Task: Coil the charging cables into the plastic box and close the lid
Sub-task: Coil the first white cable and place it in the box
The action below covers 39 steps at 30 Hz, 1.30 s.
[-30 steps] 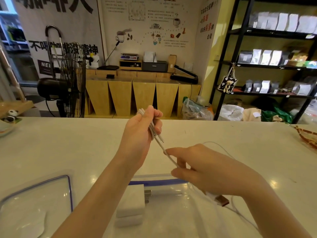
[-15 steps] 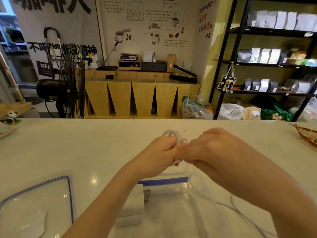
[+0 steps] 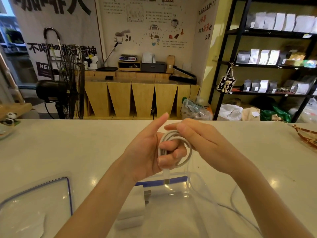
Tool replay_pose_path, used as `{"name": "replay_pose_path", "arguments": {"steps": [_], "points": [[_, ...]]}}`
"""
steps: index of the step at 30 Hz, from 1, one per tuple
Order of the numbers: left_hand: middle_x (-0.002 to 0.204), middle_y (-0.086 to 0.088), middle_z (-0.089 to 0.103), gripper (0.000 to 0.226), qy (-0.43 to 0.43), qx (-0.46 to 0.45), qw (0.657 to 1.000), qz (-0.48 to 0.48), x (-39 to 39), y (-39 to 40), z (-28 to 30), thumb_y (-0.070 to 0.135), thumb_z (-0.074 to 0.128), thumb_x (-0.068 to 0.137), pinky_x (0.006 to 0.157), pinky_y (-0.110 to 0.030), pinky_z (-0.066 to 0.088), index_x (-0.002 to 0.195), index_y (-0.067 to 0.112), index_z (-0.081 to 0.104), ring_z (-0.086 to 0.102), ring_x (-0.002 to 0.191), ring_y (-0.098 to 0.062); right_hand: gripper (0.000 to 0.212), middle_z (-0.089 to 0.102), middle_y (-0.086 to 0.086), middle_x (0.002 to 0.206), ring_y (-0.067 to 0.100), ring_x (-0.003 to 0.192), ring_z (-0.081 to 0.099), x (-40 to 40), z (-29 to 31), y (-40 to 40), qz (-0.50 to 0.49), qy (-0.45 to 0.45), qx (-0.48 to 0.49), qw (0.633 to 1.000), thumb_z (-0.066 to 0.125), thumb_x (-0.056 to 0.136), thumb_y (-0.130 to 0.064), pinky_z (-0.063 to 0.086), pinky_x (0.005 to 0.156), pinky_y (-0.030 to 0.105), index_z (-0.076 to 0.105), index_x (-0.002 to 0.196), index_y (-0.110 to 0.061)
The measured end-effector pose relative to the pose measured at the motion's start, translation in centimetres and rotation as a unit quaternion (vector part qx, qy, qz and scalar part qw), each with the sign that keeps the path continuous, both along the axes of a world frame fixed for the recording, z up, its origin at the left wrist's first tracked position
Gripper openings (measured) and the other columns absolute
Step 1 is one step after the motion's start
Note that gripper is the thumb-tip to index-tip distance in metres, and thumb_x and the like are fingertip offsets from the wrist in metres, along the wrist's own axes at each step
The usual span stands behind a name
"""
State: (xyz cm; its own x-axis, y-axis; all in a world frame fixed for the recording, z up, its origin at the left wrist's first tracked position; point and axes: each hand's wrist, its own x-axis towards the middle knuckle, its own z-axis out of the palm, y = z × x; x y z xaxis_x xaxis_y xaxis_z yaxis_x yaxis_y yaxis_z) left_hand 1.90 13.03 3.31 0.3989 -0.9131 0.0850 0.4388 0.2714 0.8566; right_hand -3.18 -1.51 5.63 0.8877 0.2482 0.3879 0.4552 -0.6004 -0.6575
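Observation:
A white charging cable [image 3: 186,143] is looped in several turns around the fingers of my left hand [image 3: 147,152], above the white counter. My right hand [image 3: 204,143] pinches the top of the coil. A cable plug [image 3: 166,174] hangs down from the coil over the clear plastic box [image 3: 197,182], which has a blue strip on its far rim. The loose cable tail [image 3: 231,200] trails over the box's right side. Two white charger bricks [image 3: 133,206] lie inside the box. The clear lid [image 3: 39,203] with a blue edge lies flat to the left.
A small panda figure [image 3: 10,118] stands on a dish at the counter's left edge. A woven basket [image 3: 307,136] sits at the right edge. Behind the counter are a black fan [image 3: 68,81], wooden cabinets and dark shelves.
The cable went from a stretched strand between my hands to a coil wound round my left fingers. My hands came together, and the plug now dangles over the box.

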Motion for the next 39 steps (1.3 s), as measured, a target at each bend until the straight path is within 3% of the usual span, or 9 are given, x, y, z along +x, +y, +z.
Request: {"name": "replay_pose_path", "arguments": {"steps": [4, 6, 15, 19, 28, 29, 34, 36, 39], "points": [[0.055, -0.005, 0.061, 0.017, 0.051, -0.024, 0.998, 0.015, 0.2, 0.3, 0.3, 0.025, 0.053, 0.080, 0.039, -0.014, 0.045, 0.076, 0.012, 0.043, 0.051, 0.037, -0.005, 0.033, 0.062, -0.030, 0.070, -0.009, 0.070, 0.057, 0.1, -0.4, 0.1, 0.048, 0.039, 0.045, 0.997, 0.029, 0.081, -0.058, 0.041, 0.062, 0.003, 0.060, 0.078, -0.046], [0.054, -0.005, 0.062, 0.020, 0.064, -0.021, 0.998, 0.022, 0.3, 0.5, 0.4, 0.019, 0.051, 0.080, 0.037, -0.013, 0.045, 0.064, 0.007, 0.048, 0.052, 0.036, -0.005, 0.029, 0.059, -0.022, 0.063, -0.004, 0.062, 0.053, 0.5, -0.8, 0.0, 0.039, 0.003, 0.029, 0.999, 0.030, 0.084, -0.053, 0.041, 0.058, 0.008, 0.056, 0.076, -0.041], [0.060, -0.001, 0.068, 0.032, -0.110, 0.109, 0.961, 0.228, 0.2, -0.3, 0.0, 0.043, 0.056, 0.072, 0.055, -0.017, 0.052, 0.061, 0.014, 0.064, 0.062, 0.054, -0.009, 0.022, 0.051, -0.015, 0.066, 0.004, 0.062, 0.053, 1.5, -1.6, -0.1, -0.073, -0.087, -0.052, 0.992, 0.033, 0.094, -0.030, 0.040, 0.062, 0.013, 0.053, 0.086, -0.022], [0.067, 0.007, 0.070, 0.002, -0.307, 0.249, 0.862, 0.317, 0.1, -1.0, -0.4, 0.027, 0.061, 0.081, 0.049, -0.007, 0.046, 0.082, 0.025, 0.060, 0.063, 0.058, 0.005, 0.020, 0.044, -0.022, 0.062, -0.006, 0.059, 0.052, 1.5, -1.3, -1.0, -0.128, -0.120, -0.059, 0.983, 0.038, 0.094, -0.025, 0.039, 0.062, 0.002, 0.056, 0.091, -0.019], [0.065, 0.011, 0.050, 0.031, -0.625, 0.298, 0.569, 0.443, -1.3, -0.6, 0.0, 0.037, 0.027, 0.093, 0.057, -0.024, 0.046, 0.112, 0.023, 0.047, 0.052, 0.061, -0.011, 0.028, 0.046, -0.018, 0.062, 0.001, 0.056, 0.051, 1.3, -1.1, -0.8, -0.167, -0.166, -0.069, 0.970, 0.037, 0.093, -0.028, 0.040, 0.061, 0.005, 0.060, 0.093, -0.013], [0.062, 0.012, 0.048, 0.033, -0.609, 0.273, 0.586, 0.460, -1.5, -0.8, 0.0, 0.039, 0.026, 0.091, 0.055, -0.021, 0.044, 0.107, 0.023, 0.050, 0.051, 0.058, -0.010, 0.025, 0.047, -0.020, 0.062, 0.001, 0.056, 0.052, 1.3, -1.0, -0.8, -0.164, -0.168, -0.042, 0.971, 0.038, 0.093, -0.027, 0.040, 0.060, 0.004, 0.059, 0.089, -0.016], [0.061, 0.002, 0.055, 0.033, -0.356, 0.170, 0.846, 0.358, -1.0, -1.2, -0.1, 0.039, 0.034, 0.090, 0.041, -0.011, 0.039, 0.077, 0.019, 0.057, 0.048, 0.044, -0.001, 0.020, 0.049, -0.012, 0.059, 0.001, 0.062, 0.051, 1.1, -1.1, -0.9, -0.134, -0.170, 0.048, 0.975, 0.037, 0.090, -0.031, 0.042, 0.054, 0.009, 0.047, 0.073, -0.037], [0.061, 0.000, 0.056, 0.032, -0.381, 0.187, 0.827, 0.369, -0.7, -1.0, -0.3, 0.037, 0.033, 0.090, 0.039, -0.011, 0.038, 0.074, 0.019, 0.053, 0.048, 0.041, -0.002, 0.022, 0.051, -0.010, 0.059, 0.003, 0.059, 0.051, 1.2, -1.1, -0.9, -0.121, -0.139, 0.046, 0.982, 0.037, 0.092, -0.030, 0.041, 0.053, 0.011, 0.049, 0.074, -0.034], [0.064, 0.000, 0.060, 0.023, -0.484, 0.304, 0.711, 0.409, -0.6, -1.0, -0.2, 0.037, 0.032, 0.091, 0.040, -0.013, 0.045, 0.083, 0.021, 0.047, 0.056, 0.044, -0.007, 0.030, 0.054, -0.005, 0.058, 0.009, 0.054, 0.051, 1.3, -1.0, -1.1, -0.155, -0.084, -0.048, 0.983, 0.036, 0.091, -0.039, 0.040, 0.052, 0.016, 0.054, 0.068, -0.029]]}}
